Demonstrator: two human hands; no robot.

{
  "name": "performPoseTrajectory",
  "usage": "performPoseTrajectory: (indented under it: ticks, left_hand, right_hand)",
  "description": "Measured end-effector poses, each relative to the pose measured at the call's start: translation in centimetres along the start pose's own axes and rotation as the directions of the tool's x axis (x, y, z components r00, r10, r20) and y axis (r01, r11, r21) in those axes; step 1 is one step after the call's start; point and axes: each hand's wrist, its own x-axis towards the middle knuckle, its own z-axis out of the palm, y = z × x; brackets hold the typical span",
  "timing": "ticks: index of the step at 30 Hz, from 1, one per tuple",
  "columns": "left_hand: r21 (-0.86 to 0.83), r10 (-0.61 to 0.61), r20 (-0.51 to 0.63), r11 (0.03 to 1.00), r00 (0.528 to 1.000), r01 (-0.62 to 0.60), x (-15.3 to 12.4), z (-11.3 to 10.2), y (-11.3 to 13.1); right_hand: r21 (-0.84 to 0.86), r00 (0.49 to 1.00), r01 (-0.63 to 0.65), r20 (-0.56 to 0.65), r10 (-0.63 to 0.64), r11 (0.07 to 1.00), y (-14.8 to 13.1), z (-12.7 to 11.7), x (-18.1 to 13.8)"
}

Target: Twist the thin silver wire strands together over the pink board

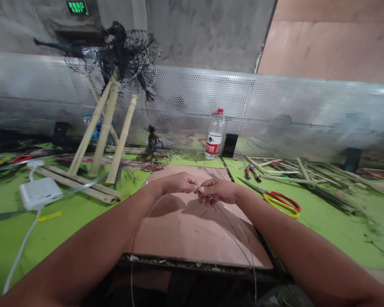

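Note:
My left hand (179, 183) and my right hand (218, 190) meet over a brown board (185, 230) at the middle of the green table (83, 221). Both hands pinch a thin metal wire (141, 230) between fingertips, thumb tips touching. The wire loops down from the hands on both sides, toward the table's near edge and below it. Fingers of both hands are closed on the wire.
Red-and-yellow scissors (277, 199) and red pliers (251, 171) lie right of my hands. A water bottle (214, 134) stands at the perforated metal screen (275, 111). Bamboo poles (105, 128) with a dark wire tangle lean at left. A white box (40, 192) with cable sits far left. Bamboo strips (310, 175) lie right.

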Motion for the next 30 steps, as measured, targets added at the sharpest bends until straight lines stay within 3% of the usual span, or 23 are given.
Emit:
performPoseTrajectory:
  ticks: [4,8,10,12,14,15,17,19,21,24,27,30]
  left_hand:
    - [0.018,0.007,-0.002,1.0,1.0,-0.007,0.0,0.1,0.2]
    - [0.016,-0.014,-0.002,1.0,1.0,0.014,0.3,0.3,-0.3]
    - [0.007,-0.025,0.0,1.0,1.0,0.025,0.4,0.4,-0.6]
    - [0.011,-0.036,-0.012,0.999,0.999,0.036,0.4,0.4,-0.7]
    - [0.024,-0.051,-0.039,0.998,0.998,0.052,0.4,0.4,-0.5]
    - [0.031,-0.056,-0.057,0.998,0.997,0.058,0.3,0.3,-0.3]
    - [0.035,-0.063,-0.082,0.997,0.995,0.066,0.1,0.2,-0.1]
    - [0.022,-0.067,-0.079,0.997,0.995,0.069,0.0,0.0,0.0]
    - [-0.001,-0.058,-0.057,0.998,0.997,0.058,-0.2,-0.2,0.1]
    - [-0.032,-0.011,-0.047,0.999,0.999,0.01,-0.4,-0.4,0.3]
    - [-0.061,0.027,-0.02,0.998,0.999,-0.028,-0.5,-0.4,0.7]
    - [-0.071,0.027,-0.004,0.997,1.0,-0.027,-0.5,-0.3,1.0]
  right_hand:
    - [-0.094,0.997,0.041,-0.066,-0.048,0.995,0.3,-0.1,0.2]
    - [-0.404,0.979,0.059,-0.155,-0.132,0.913,0.1,0.3,0.2]
    - [-0.65,0.949,0.047,-0.209,-0.238,0.758,-0.2,0.8,0.3]
    - [-0.862,0.899,0.003,-0.22,-0.379,0.506,-0.4,1.5,0.5]
    - [-0.958,0.854,-0.062,-0.197,-0.481,0.281,-0.5,2.1,0.7]
    - [-0.973,0.842,-0.089,-0.188,-0.506,0.213,-0.5,2.3,0.9]
    - [-0.979,0.83,-0.119,-0.191,-0.525,0.168,-0.5,2.4,1.1]
    - [-0.961,0.827,-0.101,-0.226,-0.515,0.258,-0.4,2.2,1.0]
    - [-0.867,0.864,-0.009,-0.258,-0.432,0.499,-0.2,1.6,0.8]
    - [-0.444,0.945,0.134,-0.211,-0.249,0.886,0.2,0.6,0.4]
    - [-0.065,0.972,0.138,-0.184,-0.148,0.988,0.6,0.0,0.5]
    - [-0.029,0.984,0.086,-0.156,-0.09,0.996,0.7,0.0,0.6]
